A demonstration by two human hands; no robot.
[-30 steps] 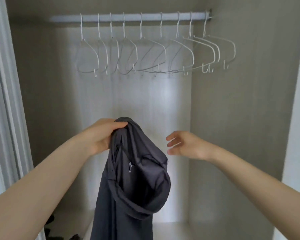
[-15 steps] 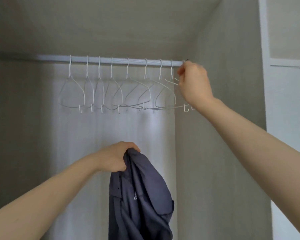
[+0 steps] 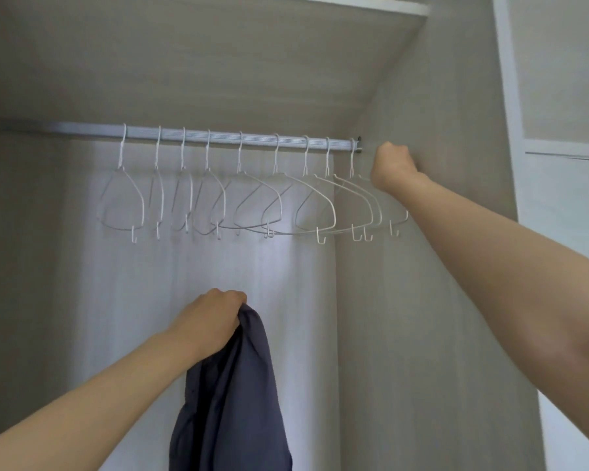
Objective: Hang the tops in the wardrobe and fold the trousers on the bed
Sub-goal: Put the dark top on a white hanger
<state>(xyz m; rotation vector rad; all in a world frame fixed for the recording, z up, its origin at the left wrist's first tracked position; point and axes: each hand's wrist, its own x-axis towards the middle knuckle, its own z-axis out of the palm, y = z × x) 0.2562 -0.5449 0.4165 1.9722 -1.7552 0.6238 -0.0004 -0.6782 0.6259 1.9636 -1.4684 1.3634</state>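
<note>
My left hand (image 3: 215, 321) grips a dark grey-blue top (image 3: 235, 402) by its upper edge, and the cloth hangs straight down from my fist in front of the wardrobe's pale back panel. High at the right end of the white rail (image 3: 252, 139), my right hand (image 3: 391, 168) is curled round the wire of the rightmost white hanger (image 3: 393, 229). That hanger's hook appears to sit on the rail. Several more bare white wire hangers (image 3: 240, 158) hang in a row to its left.
The wardrobe's grey right wall (image 3: 439, 300) stands directly behind my right hand. A grey panel (image 3: 218, 62) closes the space above the rail. A white door frame (image 3: 558, 232) runs down the far right.
My right hand rose from waist height to the rail's right end and closed on the last hanger. The view tilted upward. My left hand kept holding the top.
</note>
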